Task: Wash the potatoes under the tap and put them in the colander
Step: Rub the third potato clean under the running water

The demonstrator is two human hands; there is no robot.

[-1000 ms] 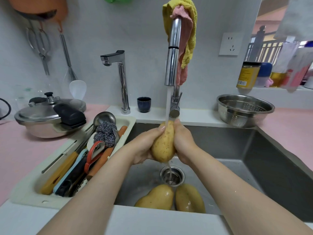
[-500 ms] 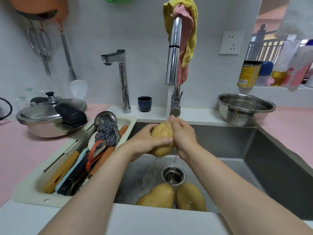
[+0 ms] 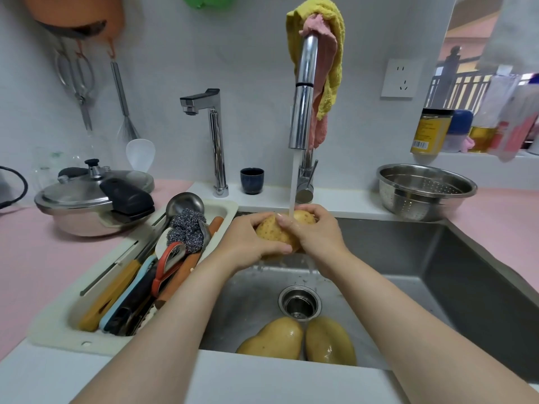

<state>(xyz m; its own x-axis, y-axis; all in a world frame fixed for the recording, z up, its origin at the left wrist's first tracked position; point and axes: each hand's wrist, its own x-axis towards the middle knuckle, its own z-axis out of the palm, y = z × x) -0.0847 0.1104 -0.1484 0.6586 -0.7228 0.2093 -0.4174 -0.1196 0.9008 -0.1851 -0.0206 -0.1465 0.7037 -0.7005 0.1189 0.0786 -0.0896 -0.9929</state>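
Rinsing one potato (image 3: pixel 272 232) under the tap (image 3: pixel 303 112), left grip (image 3: pixel 248 246) and right grip (image 3: pixel 319 239) both clasp it between them; next it likely needs carrying to the colander (image 3: pixel 425 196), well off rightward.

The hands (image 3: pixel 318 239) hide much of the potato (image 3: pixel 272 233) they grip.

shiny metal colander (image 3: pixel 426 191), brushed steel sink (image 3: pixel 408 252), wet glossy potatoes (image 3: pixel 300 341)
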